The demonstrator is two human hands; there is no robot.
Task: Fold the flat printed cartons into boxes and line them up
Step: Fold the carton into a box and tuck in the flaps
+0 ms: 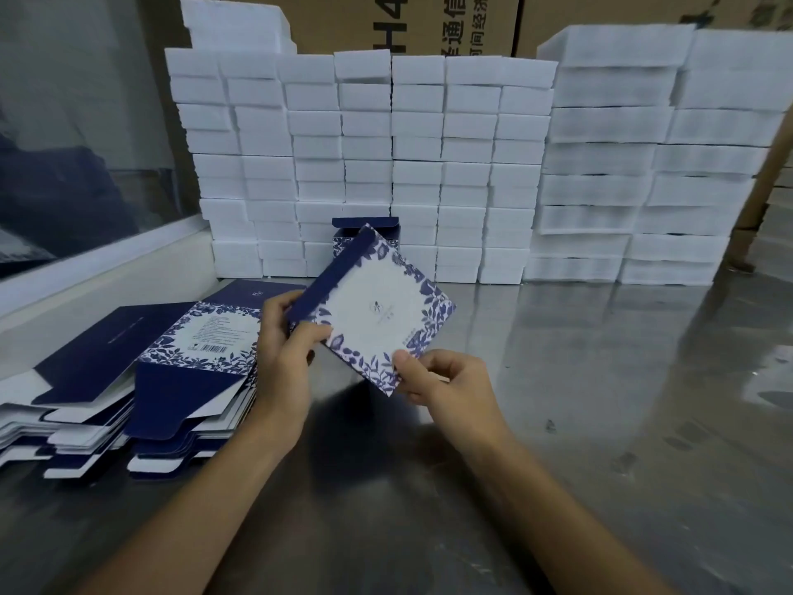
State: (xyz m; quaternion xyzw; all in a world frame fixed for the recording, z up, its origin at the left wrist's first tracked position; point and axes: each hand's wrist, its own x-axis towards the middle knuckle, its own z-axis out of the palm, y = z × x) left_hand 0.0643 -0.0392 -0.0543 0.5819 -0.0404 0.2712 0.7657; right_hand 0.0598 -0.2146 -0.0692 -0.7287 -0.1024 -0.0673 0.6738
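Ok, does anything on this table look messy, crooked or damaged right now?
Nothing looks damaged. The flat cartons on the left lie fanned and slipped rather than squared up. In the white foam blocks behind, a few columns sit slightly off line. The carton is tilted only because the left hand and right hand hold it.

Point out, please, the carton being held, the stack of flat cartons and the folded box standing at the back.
held carton (377,311), head view, its white front panel.
stack of flat cartons (180,380), head view, the top carton's navy flap.
folded box (343,240), head view, its printed front.
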